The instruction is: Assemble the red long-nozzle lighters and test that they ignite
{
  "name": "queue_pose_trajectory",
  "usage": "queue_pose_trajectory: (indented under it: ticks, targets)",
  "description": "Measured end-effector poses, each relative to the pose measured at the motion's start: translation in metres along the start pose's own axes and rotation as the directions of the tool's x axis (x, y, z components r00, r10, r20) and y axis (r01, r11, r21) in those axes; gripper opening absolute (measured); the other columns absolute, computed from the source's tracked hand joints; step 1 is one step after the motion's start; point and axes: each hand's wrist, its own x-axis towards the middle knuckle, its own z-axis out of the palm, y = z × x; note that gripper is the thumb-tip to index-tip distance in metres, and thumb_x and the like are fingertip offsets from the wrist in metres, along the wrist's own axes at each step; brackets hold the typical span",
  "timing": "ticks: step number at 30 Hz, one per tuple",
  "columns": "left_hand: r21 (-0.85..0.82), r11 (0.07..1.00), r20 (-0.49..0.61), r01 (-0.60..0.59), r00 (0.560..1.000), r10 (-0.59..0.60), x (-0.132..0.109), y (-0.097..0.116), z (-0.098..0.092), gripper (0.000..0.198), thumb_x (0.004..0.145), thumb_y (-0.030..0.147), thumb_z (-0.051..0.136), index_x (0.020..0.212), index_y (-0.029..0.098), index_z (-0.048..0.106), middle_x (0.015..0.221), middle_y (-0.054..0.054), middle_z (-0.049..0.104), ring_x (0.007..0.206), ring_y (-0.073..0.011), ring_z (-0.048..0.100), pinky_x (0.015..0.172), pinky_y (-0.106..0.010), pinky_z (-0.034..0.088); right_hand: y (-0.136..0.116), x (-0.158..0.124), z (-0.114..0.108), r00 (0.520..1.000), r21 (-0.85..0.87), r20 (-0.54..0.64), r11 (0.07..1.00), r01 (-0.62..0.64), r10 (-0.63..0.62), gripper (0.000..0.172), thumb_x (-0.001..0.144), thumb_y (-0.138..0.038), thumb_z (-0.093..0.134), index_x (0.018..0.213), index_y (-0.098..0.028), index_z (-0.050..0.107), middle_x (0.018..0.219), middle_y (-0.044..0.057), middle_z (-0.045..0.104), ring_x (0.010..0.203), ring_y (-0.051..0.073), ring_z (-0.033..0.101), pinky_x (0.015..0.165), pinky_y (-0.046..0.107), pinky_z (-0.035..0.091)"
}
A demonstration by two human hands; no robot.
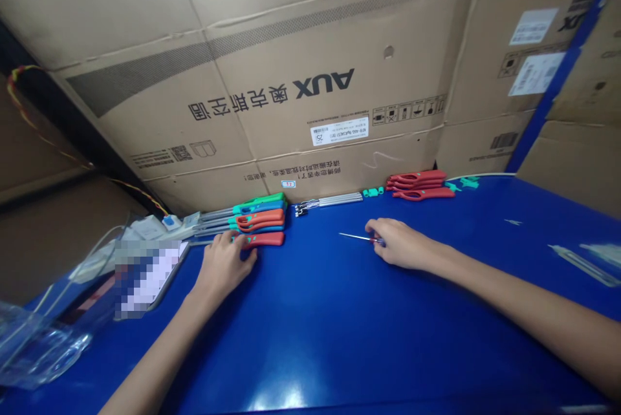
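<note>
Head cam view: the slim screwdriver (356, 236) sits right of centre over the blue table (315, 318), tip aimed left, long axis running nearly straight left-right with the tip a hair farther away than the handle; the right hand (402, 245) has its handle in curled fingers, forearm coming in from the near right; the red lighter (268, 239) lies far left, barrel left and butt right, nearest in a row of coloured lighters (262, 216) pointing the same way; clear plastic packaging (41, 353) sits near left, can't make out what's in it; the left hand (224, 261) arches over the red lighter, fingers bent onto it, though I can't tell if it's really gripping.
</note>
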Motion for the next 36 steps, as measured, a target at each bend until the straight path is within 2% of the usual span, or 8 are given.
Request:
queue_pose_trajectory:
  ticks: [4,9,14,19,24,28,33,36]
  targets:
    - [-0.097,0.968,-0.016,-0.233,0.972,0.232,0.003,0.055,-0.007,0.022,0.087,0.034,0.048,0.085,0.018,0.062,0.104,-0.014,0.063,0.098,-0.0294,0.058,0.086,-0.043,0.048,0.038,0.010,-0.019,0.970,-0.069,-0.127,0.974,-0.217,0.207,0.024,0.092,-0.030,0.058,0.111,-0.016,0.060,0.116,0.009,0.060,0.102,0.021,0.060,0.087,0.041,0.051]
    - [-0.270,0.844,0.002,-0.464,0.876,0.483,0.014,0.122,0.003,0.016,0.088,0.029,0.050,0.089,0.019,0.063,0.105,-0.009,0.063,0.096,-0.0239,0.059,0.084,-0.038,0.048,0.100,0.014,-0.044,0.858,-0.065,-0.246,0.876,-0.478,0.450,0.032,0.093,-0.034,0.057,0.120,-0.016,0.057,0.120,0.009,0.059,0.101,0.021,0.061,0.085,0.042,0.053]
    - [-0.384,0.775,-0.001,-0.502,0.840,0.543,0.014,0.145,0.021,0.018,0.091,0.025,0.046,0.092,0.020,0.063,0.106,-0.008,0.065,0.098,-0.0235,0.059,0.084,-0.041,0.048,0.127,0.013,-0.040,0.836,-0.040,-0.188,0.846,-0.531,0.516,0.033,0.093,-0.034,0.057,0.122,-0.017,0.056,0.122,0.009,0.058,0.103,0.022,0.061,0.086,0.043,0.053]
    - [-0.453,0.769,-0.015,-0.451,0.866,0.499,0.007,0.141,0.022,0.022,0.091,0.028,0.049,0.108,0.019,0.058,0.116,-0.011,0.061,0.109,-0.0255,0.054,0.093,-0.044,0.046,0.094,0.011,-0.037,0.927,0.033,-0.046,0.928,-0.371,0.372,0.028,0.093,-0.033,0.057,0.115,-0.016,0.060,0.113,0.008,0.062,0.096,0.019,0.062,0.082,0.039,0.053]
    - [-0.488,0.795,0.014,-0.360,0.908,0.419,0.005,0.141,0.019,0.060,0.081,0.045,0.064,0.130,0.016,0.046,0.126,-0.015,0.055,0.116,-0.0313,0.049,0.096,-0.050,0.044,0.025,-0.005,-0.033,0.987,0.280,0.152,0.960,0.013,-0.058,0.034,0.079,-0.032,0.066,0.112,-0.023,0.066,0.072,-0.002,0.065,0.063,0.014,0.059,0.057,0.024,0.045]
    - [-0.524,0.787,0.086,-0.326,0.899,0.429,0.003,0.138,0.017,0.030,0.088,0.041,0.057,0.105,0.017,0.062,0.095,-0.008,0.062,0.091,-0.0223,0.059,0.083,-0.036,0.050,0.005,-0.017,-0.033,0.984,0.373,0.087,0.921,0.109,-0.152,0.028,0.070,-0.016,0.064,0.098,-0.017,0.061,0.080,0.002,0.063,0.068,0.014,0.057,0.060,0.024,0.043]
    - [-0.536,0.798,0.175,-0.276,0.888,0.425,0.002,0.126,0.003,0.056,0.073,0.049,0.070,0.118,0.018,0.055,0.104,-0.008,0.062,0.095,-0.0257,0.059,0.085,-0.039,0.049,0.004,-0.021,-0.044,0.984,0.473,0.002,0.867,0.158,-0.180,0.014,0.075,-0.014,0.059,0.088,-0.017,0.057,0.081,0.004,0.065,0.069,0.014,0.060,0.064,0.028,0.047]
    - [-0.542,0.804,0.231,-0.245,0.876,0.423,0.004,0.114,-0.006,0.055,0.065,0.046,0.075,0.107,0.016,0.056,0.100,-0.008,0.063,0.090,-0.0263,0.059,0.077,-0.038,0.049,-0.008,-0.022,-0.051,0.976,0.572,-0.116,0.791,0.215,-0.182,0.020,0.076,-0.020,0.063,0.093,-0.018,0.053,0.093,0.005,0.067,0.083,0.016,0.065,0.077,0.030,0.051]
